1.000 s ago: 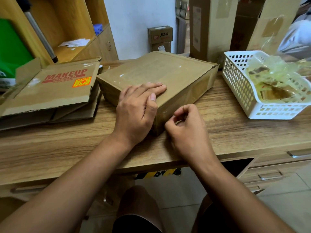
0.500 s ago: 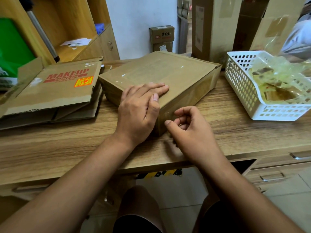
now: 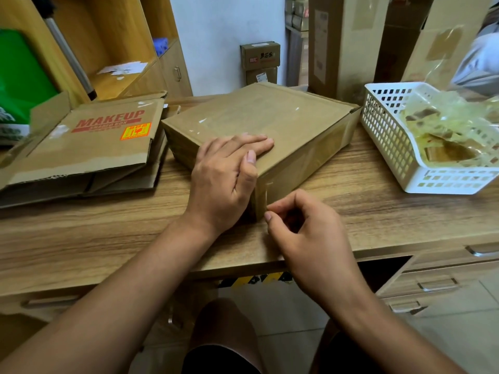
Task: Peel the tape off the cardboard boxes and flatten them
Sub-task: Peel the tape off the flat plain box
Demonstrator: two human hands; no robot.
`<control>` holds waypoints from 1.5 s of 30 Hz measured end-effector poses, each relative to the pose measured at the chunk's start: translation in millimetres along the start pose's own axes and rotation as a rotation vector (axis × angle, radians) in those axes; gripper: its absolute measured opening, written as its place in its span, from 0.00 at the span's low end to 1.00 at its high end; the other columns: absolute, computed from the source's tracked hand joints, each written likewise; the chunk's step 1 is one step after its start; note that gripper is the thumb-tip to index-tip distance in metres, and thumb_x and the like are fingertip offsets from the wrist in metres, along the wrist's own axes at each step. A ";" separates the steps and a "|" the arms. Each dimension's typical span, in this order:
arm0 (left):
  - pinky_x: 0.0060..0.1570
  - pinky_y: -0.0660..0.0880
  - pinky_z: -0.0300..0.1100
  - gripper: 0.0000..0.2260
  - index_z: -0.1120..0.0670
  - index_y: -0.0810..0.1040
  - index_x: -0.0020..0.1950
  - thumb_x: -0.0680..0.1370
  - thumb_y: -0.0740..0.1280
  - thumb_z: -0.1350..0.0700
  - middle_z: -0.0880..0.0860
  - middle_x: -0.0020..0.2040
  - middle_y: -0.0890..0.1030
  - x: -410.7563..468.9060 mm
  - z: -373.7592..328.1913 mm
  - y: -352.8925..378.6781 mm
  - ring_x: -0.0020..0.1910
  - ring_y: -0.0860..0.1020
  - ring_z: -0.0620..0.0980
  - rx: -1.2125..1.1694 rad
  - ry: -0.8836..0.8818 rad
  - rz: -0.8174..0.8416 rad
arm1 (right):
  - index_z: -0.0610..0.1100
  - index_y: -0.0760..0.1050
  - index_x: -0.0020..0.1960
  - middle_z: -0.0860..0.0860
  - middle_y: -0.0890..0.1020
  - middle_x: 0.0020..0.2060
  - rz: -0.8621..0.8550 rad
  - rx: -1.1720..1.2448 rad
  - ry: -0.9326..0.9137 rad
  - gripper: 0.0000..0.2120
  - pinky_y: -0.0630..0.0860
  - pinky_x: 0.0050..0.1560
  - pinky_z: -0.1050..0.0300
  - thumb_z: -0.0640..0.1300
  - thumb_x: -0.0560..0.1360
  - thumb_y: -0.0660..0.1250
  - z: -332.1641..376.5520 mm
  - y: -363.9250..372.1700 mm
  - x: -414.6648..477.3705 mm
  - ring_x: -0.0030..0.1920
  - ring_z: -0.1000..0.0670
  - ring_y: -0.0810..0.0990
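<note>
Where the wooden desk (image 3: 364, 211) runs across the view, one sealed cardboard box (image 3: 270, 117) lies at its middle, broad side up, wrapped in clear tape (image 3: 266, 191).

Left hand (image 3: 224, 179): palm down on the box's near top corner, fingers straight and together, thumb down the side.

Right hand (image 3: 305, 230): at that corner's foot, fingers curled, thumb tip touching the tape edge; a pinch cannot be confirmed.

Left of the box: flattened box (image 3: 89, 147) marked MAKEUP.

Right of the box: white basket (image 3: 388, 141) holding crumpled tape (image 3: 448, 125).
</note>
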State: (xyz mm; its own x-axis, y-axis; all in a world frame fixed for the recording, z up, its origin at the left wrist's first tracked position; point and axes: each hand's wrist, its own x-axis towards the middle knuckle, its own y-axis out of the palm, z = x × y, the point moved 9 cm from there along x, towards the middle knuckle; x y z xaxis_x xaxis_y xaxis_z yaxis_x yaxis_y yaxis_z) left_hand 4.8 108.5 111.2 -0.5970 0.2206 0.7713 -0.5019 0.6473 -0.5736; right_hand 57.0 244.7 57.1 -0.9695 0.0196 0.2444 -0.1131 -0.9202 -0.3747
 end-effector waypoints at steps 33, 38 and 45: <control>0.70 0.54 0.36 0.27 0.40 0.63 0.78 0.80 0.55 0.35 0.35 0.78 0.60 5.3 9.2 -0.6 0.76 0.55 0.33 0.024 -0.099 0.710 | 0.54 0.74 0.60 0.54 0.84 0.50 0.145 0.165 0.105 0.24 0.82 0.53 0.54 0.62 0.68 0.72 -17.9 -4.8 6.9 0.51 0.56 0.84; 0.77 0.60 0.47 0.31 0.37 0.64 0.77 0.76 0.61 0.31 0.34 0.77 0.62 13.0 9.3 -2.5 0.76 0.57 0.32 0.030 -0.087 0.747 | 0.54 0.79 0.51 0.56 0.83 0.43 0.054 0.042 0.024 0.05 0.82 0.48 0.56 0.46 0.77 0.72 -10.0 -13.7 14.0 0.45 0.58 0.82; 0.65 0.71 0.48 0.35 0.42 0.76 0.71 0.71 0.58 0.24 0.40 0.69 0.76 26.6 -9.8 1.6 0.69 0.71 0.42 0.167 -0.049 0.556 | 0.53 0.81 0.46 0.57 0.84 0.39 -0.050 0.066 -0.039 0.05 0.78 0.43 0.60 0.43 0.77 0.72 -16.5 -40.5 8.8 0.42 0.57 0.82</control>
State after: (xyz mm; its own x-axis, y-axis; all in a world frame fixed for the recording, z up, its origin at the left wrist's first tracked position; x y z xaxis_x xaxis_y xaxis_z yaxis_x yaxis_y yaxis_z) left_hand -5.8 122.5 133.5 -0.8253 0.4578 0.3307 -0.1947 0.3189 -0.9276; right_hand 49.5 288.6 59.7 -0.9536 0.0518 0.2965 -0.1449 -0.9424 -0.3013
